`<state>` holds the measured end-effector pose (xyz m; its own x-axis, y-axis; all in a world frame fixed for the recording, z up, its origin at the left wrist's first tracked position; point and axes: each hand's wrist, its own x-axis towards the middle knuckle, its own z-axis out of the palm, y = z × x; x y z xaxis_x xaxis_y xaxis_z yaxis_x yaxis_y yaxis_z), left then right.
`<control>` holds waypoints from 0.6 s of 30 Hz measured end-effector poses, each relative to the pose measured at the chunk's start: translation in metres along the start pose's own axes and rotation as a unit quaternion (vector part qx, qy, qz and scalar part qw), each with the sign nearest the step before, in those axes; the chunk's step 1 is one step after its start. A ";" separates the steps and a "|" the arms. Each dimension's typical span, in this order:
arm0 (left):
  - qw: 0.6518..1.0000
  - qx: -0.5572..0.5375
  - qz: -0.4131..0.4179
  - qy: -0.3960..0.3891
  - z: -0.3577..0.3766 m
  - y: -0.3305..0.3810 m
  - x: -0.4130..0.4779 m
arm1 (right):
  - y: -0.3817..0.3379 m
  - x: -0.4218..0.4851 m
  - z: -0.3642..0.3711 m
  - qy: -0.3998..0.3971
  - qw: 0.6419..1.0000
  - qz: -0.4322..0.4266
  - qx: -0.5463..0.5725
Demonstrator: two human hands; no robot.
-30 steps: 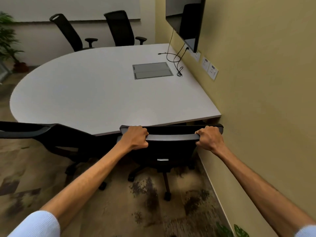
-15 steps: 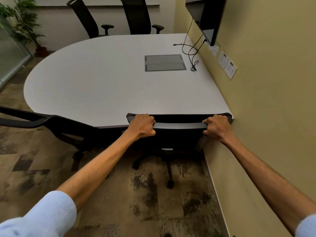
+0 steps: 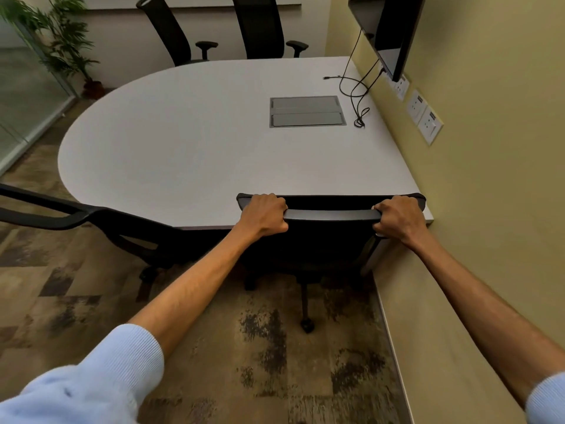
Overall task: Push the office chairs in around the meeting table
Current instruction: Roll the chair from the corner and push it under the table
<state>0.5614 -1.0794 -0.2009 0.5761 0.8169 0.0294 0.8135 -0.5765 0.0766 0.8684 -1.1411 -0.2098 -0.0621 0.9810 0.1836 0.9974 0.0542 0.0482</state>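
Chair (image 3: pixel 327 240) sits at 12 o'clock from the person, its top rail running 9-to-3 over the table (image 3: pixel 183 142) edge, hard by the wall (image 3: pixel 489 179). Left hand (image 3: pixel 263 215) and right hand (image 3: pixel 397 218) clamp opposite rail ends, about equally near; any remaining push goes straight toward 12.

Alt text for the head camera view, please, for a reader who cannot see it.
Both hands, left hand and right hand, grip the top of a black office chair tucked against the near edge of a white meeting table, beside a yellow wall. Another chair stands angled at left; two more sit at the far side.
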 end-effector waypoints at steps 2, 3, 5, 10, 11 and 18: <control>1.000 -0.002 -0.012 -0.003 0.001 -0.001 0.001 | 0.001 0.005 0.003 0.000 1.000 -0.006 0.013; 1.000 -0.004 -0.013 -0.003 0.002 0.003 0.004 | 0.005 0.005 0.004 0.001 1.000 -0.005 0.016; 1.000 -0.006 -0.014 -0.001 0.001 0.006 0.005 | 0.009 0.008 0.006 0.005 1.000 -0.009 0.020; 0.996 -0.043 -0.026 0.073 0.005 0.004 -0.013 | 0.000 0.001 0.002 0.013 0.999 -0.017 0.050; 0.993 -0.058 -0.030 0.099 0.011 0.005 -0.021 | -0.005 -0.003 0.003 0.021 0.998 -0.029 0.057; 0.957 -0.079 -0.141 0.239 0.007 -0.016 -0.099 | -0.110 -0.017 -0.008 0.143 0.974 0.025 0.174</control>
<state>0.4920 -1.1507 -0.2116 0.2016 0.8773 0.4355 0.8878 -0.3515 0.2971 0.7596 -1.1653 -0.2101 0.0286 0.8949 0.4453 0.9484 0.1164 -0.2950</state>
